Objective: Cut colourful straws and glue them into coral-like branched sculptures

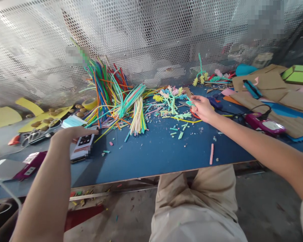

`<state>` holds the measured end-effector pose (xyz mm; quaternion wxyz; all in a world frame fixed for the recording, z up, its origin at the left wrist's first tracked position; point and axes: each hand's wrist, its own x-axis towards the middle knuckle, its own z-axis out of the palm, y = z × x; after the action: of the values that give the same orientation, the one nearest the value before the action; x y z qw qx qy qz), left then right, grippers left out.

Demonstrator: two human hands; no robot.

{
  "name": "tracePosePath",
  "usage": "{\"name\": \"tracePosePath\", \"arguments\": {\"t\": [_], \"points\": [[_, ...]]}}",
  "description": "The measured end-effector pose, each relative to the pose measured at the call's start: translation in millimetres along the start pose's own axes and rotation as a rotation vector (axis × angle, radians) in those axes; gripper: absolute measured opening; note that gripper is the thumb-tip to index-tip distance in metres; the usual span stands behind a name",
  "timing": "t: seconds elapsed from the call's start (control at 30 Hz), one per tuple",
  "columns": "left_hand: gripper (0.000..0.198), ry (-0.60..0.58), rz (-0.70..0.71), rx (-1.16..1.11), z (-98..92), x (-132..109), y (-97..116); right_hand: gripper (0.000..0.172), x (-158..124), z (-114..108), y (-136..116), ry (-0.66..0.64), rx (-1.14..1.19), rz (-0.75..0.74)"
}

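Note:
At the left, my left hand [72, 133] reaches across the upper end of a phone [82, 148], fingers over its top and the thumb side at its left edge. The fingertips are partly hidden. My right hand [202, 107] is closed in a pinch on a small green pipe cleaner piece [189, 103]. Just beneath it, a red-orange loop [195, 115] shows, partly covered by the hand. Left of this hand lies a cluster of pastel pipe cleaner flowers [172, 95] with green stems. A light green fuzzy sprig [183, 115] rests below them.
Bundles of coloured pipe cleaners [108, 90] lean against the perforated metal screen [146, 40]. Cut bits [180, 135] and a pink stick [211, 154] lie on the blue table [146, 158]. Magenta devices [265, 123] with cables, cardboard sheets [267, 82] and scissors [34, 137] occupy the sides.

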<state>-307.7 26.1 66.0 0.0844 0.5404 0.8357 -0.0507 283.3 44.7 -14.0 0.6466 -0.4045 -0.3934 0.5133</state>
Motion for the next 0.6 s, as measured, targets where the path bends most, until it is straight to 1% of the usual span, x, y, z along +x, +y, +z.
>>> {"name": "tracePosePath", "arguments": {"t": [0.03, 0.07, 0.1, 0.17, 0.23, 0.33, 0.4, 0.47, 0.5, 0.53, 0.6], "points": [[0.097, -0.084, -0.081, -0.042, -0.8, -0.3, 1.7, 0.033, 0.6, -0.5, 0.7, -0.002, -0.002, -0.003], [0.095, -0.125, -0.127, -0.079, -1.8, -0.5, 3.6, 0.035, 1.2, -1.0, 1.4, -0.007, -0.004, -0.007], [0.093, -0.142, -0.146, -0.106, -2.8, -0.5, 5.4, 0.036, 1.6, -1.4, 2.0, -0.013, -0.006, -0.011], [0.09, -0.142, -0.153, -0.118, -4.7, 0.4, 9.0, 0.039, 2.1, -2.0, 2.8, -0.023, -0.009, -0.015], [0.086, -0.157, -0.19, -0.119, -6.4, 0.9, 12.4, 0.041, 1.9, -2.0, 3.1, -0.031, -0.01, -0.009], [0.074, -0.177, -0.255, -0.115, -9.4, -3.3, 18.6, 0.043, 0.9, -1.2, 2.5, -0.034, -0.008, 0.0], [0.065, -0.18, -0.262, -0.121, -11.7, -11.6, 23.7, 0.043, 0.2, -0.5, 1.7, -0.039, -0.016, 0.002], [0.062, -0.148, -0.241, -0.13, -13.4, -24.9, 30.5, 0.043, -0.3, -0.1, 1.0, -0.049, -0.029, 0.003], [0.065, -0.12, -0.23, -0.13, -13.9, -33.3, 34.7, 0.043, -0.4, 0.0, 0.8, -0.052, -0.034, 0.003], [0.071, -0.022, -0.181, -0.124, -14.0, -42.8, 39.7, 0.042, -0.5, 0.1, 0.7, -0.052, -0.039, 0.003], [0.081, 0.068, -0.116, -0.125, -12.9, -63.9, 52.1, 0.041, -0.6, 0.1, 1.0, -0.048, -0.038, 0.003]]}}
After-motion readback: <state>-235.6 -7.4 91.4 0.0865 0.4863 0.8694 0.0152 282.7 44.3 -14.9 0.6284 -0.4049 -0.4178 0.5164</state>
